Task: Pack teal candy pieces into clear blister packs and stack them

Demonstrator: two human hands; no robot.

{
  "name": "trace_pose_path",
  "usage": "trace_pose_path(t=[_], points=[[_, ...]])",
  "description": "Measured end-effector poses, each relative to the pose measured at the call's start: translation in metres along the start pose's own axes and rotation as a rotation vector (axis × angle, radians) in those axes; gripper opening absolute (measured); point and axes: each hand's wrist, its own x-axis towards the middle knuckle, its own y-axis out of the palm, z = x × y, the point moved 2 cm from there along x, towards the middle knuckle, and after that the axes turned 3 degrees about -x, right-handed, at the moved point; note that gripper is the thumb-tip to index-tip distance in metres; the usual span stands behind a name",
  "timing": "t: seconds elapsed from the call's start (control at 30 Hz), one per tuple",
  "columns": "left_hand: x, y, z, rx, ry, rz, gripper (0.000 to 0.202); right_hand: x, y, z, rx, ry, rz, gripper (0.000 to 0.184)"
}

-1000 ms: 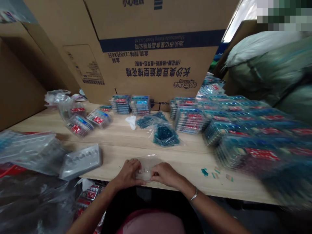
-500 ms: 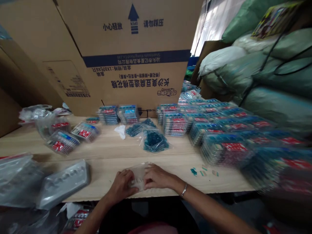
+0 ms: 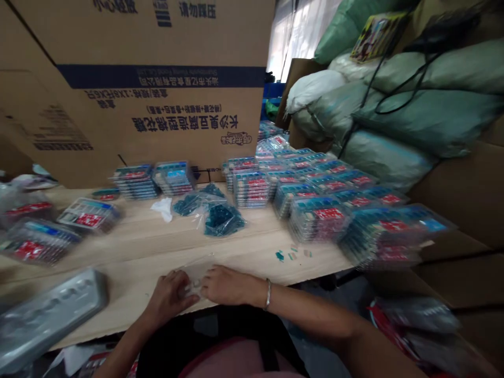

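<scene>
Both hands meet at the near edge of the wooden table (image 3: 129,262), pinching a small clear plastic pack (image 3: 196,275) between them. My left hand (image 3: 169,296) grips its left side with curled fingers. My right hand (image 3: 226,285), with a metal bangle at the wrist, holds the right side. What is inside the clear pack is too blurred to make out. A grey moulded tray (image 3: 47,315) lies to the left of my hands.
Stacks of blue-and-red blister packs (image 3: 326,210) cover the table's right half, and more packs (image 3: 153,178) stand at the back. Bags of teal pieces (image 3: 220,218) lie mid-table. A large printed carton (image 3: 157,89) stands behind. Stuffed sacks (image 3: 394,115) pile up on the right.
The view has swung to the right, so everything on the table has slid left in the picture. Both hands stay together on the clear pack at the table edge.
</scene>
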Motion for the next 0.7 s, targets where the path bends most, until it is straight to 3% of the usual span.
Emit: trace_pose_path(t=[0.17, 0.33, 0.47, 0.6, 0.7], points=[[-0.01, -0.004, -0.009, -0.058, -0.039, -0.043, 0.04, -0.004, 0.009, 0.012, 0.073, -0.019, -0.04, 0.012], [-0.029, -0.01, -0.027, 0.017, -0.035, -0.358, 0.059, -0.005, 0.021, -0.001, 0.066, 0.05, -0.27, 0.009], [-0.037, -0.014, -0.037, 0.208, -0.041, -0.466, 0.019, -0.01, 0.012, 0.002, 0.047, 0.092, -0.415, 0.017], [-0.035, -0.044, -0.006, 0.294, -0.131, -0.547, 0.025, -0.015, 0.017, 0.005, 0.124, 0.285, -0.453, 0.025], [-0.019, -0.07, 0.033, 0.418, -0.353, -0.538, 0.026, -0.009, 0.035, 0.009, 0.213, 0.385, -0.24, 0.038]])
